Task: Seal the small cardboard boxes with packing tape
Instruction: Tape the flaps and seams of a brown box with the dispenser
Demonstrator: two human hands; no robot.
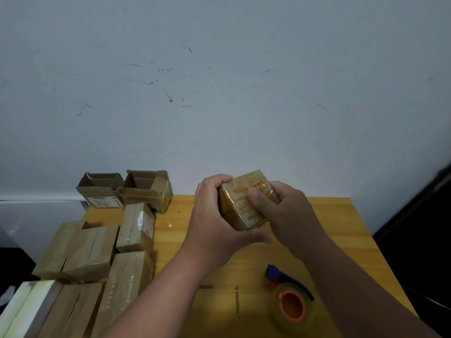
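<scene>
A small cardboard box (244, 201), glossy with clear tape, is held tilted above the wooden table (341, 230). My left hand (214, 215) grips its left side, fingers curled over the top edge and thumb under the bottom corner. My right hand (275, 208) holds its right side with the thumb pressed on the taped front face. A roll of clear packing tape (291, 307) on an orange core sits in a blue dispenser on the table, near my right forearm.
Several closed cardboard boxes (92, 250) lie in a cluster on the table's left side. Two open boxes (146, 189) stand at the back left against the white wall. A pale green box (26, 306) lies at the lower left corner.
</scene>
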